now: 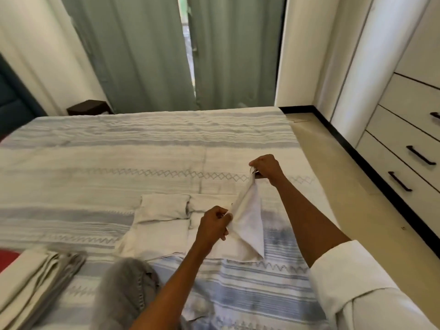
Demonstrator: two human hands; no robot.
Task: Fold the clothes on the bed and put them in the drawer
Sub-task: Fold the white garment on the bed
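A white garment [164, 232] lies partly folded on the striped bed [100, 163], near its front right. My left hand [214, 225] pinches one edge of the garment's lifted flap [247, 222]. My right hand [266, 167] grips the flap's far corner, higher and further back, so the cloth hangs taut between both hands. A folded beige and grey stack [35, 279] rests at the bed's front left. White drawers [409, 148] with dark handles stand at the right, all closed.
My knee in grey trousers [123, 289] rests on the bed in the foreground. Green curtains [142, 51] hang behind the bed. A dark nightstand [88, 107] stands at the back left. A strip of tan floor [333, 167] runs between bed and drawers.
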